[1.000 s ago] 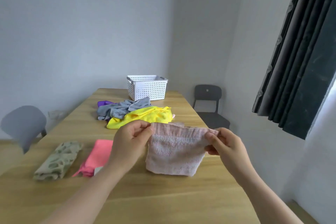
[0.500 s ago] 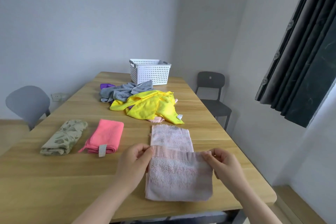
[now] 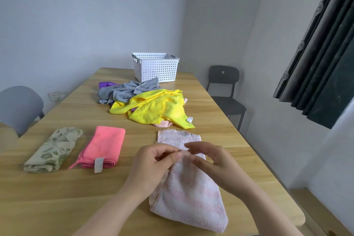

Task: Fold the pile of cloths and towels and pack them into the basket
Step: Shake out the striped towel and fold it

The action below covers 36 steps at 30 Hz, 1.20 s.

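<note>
The person's two arms are bare as far as they show. The left hand and the right hand are bare too. The slim fingers look a bit blurry.

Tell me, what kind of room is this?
Probably a plain room in a home, perhaps a dining room: a long wooden table, a dark chair and a grey chair beside it, and a dark curtain.
</note>
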Each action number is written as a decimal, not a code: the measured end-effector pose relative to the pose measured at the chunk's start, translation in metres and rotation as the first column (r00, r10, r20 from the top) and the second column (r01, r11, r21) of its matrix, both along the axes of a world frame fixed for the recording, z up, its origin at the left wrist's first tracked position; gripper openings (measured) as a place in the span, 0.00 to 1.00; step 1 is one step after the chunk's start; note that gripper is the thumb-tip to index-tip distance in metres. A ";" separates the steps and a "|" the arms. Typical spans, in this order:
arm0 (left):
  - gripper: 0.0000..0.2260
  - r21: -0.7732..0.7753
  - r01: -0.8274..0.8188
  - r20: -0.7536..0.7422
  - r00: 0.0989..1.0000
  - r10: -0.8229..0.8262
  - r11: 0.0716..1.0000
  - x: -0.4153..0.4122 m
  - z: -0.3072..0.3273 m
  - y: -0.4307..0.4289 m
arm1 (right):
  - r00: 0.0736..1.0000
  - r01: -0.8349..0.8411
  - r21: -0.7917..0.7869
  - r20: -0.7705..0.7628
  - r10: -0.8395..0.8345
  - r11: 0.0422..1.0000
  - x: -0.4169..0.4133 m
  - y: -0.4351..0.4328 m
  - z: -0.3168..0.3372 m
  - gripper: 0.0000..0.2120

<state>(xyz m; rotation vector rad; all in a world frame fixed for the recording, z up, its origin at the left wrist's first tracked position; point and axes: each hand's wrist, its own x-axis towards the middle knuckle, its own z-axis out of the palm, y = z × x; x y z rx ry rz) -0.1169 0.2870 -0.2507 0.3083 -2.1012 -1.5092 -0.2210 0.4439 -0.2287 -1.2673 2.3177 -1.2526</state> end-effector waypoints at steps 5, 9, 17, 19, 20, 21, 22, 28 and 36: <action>0.15 0.121 0.003 -0.030 1.000 0.001 0.993 0.002 0.003 0.001 | 0.999 -0.047 -0.015 -0.024 0.046 0.999 -0.007 -0.002 0.008 0.08; 0.06 0.111 0.101 -0.005 0.995 -0.101 0.989 0.010 -0.012 0.000 | 0.990 0.042 -0.113 -0.128 -0.057 0.993 -0.014 0.003 0.014 0.09; 0.05 0.012 0.071 -0.036 0.997 -0.070 0.997 0.013 -0.027 0.010 | 0.951 0.161 -0.285 -0.213 -0.226 0.945 -0.016 0.012 0.038 0.06; 0.08 -0.030 0.053 -0.056 0.997 -0.055 0.998 0.013 -0.028 0.016 | 0.941 0.182 -0.304 -0.221 -0.255 0.935 -0.016 0.014 0.043 0.07; 0.09 -0.051 0.051 -0.069 0.996 -0.054 0.997 0.013 -0.029 0.019 | 0.938 0.190 -0.310 -0.222 -0.265 0.931 -0.016 0.015 0.045 0.07; 0.11 -0.083 0.043 -0.080 0.996 -0.050 0.996 0.013 -0.031 0.021 | 0.936 0.195 -0.316 -0.222 -0.273 0.928 -0.017 0.016 0.047 0.07; 0.13 -0.120 0.029 -0.096 0.995 -0.041 0.992 0.013 -0.034 0.022 | 0.933 0.202 -0.322 -0.222 -0.282 0.925 -0.017 0.017 0.049 0.06; 0.08 -0.175 -0.033 -0.134 0.991 0.010 0.984 0.009 -0.049 0.020 | 0.916 0.216 -0.325 -0.260 -0.306 0.921 -0.018 0.019 0.056 0.06; 0.05 -0.204 -0.063 -0.051 0.997 0.054 0.977 0.001 -0.061 0.016 | 0.898 0.231 -0.364 -0.277 -0.342 0.902 -0.022 0.021 0.066 0.07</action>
